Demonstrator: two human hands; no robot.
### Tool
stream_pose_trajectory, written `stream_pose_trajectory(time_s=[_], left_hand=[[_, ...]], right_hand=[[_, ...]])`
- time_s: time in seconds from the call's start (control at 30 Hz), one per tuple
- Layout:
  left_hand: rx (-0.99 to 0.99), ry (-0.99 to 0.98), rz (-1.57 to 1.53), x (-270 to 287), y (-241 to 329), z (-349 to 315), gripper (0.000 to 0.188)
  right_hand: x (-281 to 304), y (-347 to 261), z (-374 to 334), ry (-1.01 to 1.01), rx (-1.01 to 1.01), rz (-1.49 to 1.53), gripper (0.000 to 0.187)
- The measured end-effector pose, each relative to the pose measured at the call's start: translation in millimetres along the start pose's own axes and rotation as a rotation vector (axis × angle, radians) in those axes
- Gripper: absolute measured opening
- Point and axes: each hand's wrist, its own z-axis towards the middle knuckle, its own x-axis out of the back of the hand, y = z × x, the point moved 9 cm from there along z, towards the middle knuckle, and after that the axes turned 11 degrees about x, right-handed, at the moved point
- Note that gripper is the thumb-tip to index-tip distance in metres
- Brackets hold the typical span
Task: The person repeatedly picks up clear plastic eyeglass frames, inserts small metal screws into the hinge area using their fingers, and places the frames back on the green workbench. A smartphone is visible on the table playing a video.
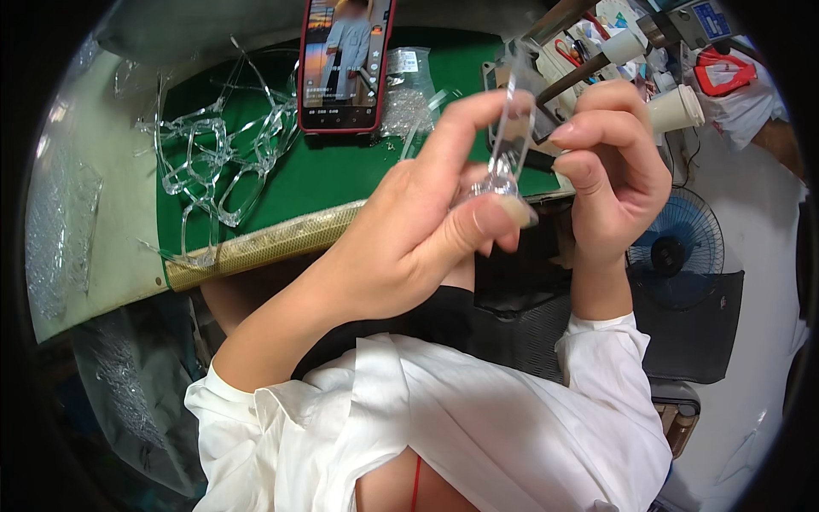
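Observation:
My left hand (418,213) grips a clear plastic eyeglass frame (518,128) between thumb and fingers, raised above the table's front edge. One long clear part of it points upward, and its lower end is partly hidden by my fingers. Just right of it, my right hand (621,175) is curled with thumb and index fingertips close together in a pinch. Whatever lies between those tips is too small to make out. Several more clear eyeglass frames (211,141) lie tangled in a pile on the green mat (328,175), to the left.
A phone (339,120) in a red case stands behind the mat's middle, beside a clear bag (408,102) of small pieces. Along the front edge runs a gold patterned strip (273,246). Metal machine bars (580,77) reach in at right. Below stands a blue fan (678,243).

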Motion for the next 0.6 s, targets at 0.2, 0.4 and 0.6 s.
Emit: stream_pose_trajectory(time_s=[0.2, 0.4, 0.6], left_hand=[[-0.109, 0.208, 0.209, 3.0, -1.5, 41.0, 0.06], [-0.274, 0.255, 1.099, -19.0, 5.7, 75.0, 0.024], [-0.316, 0.33, 1.149, -34.0, -3.1, 113.8, 0.013]], right_hand=[[-13.7, 39.9, -29.8, 0.177, -0.452, 0.624, 0.015], [37.9, 70.6, -26.1, 0.191, -0.324, 0.437, 0.014], [78.2, 103.5, -24.2, 0.243, -0.373, 0.396, 0.014]])
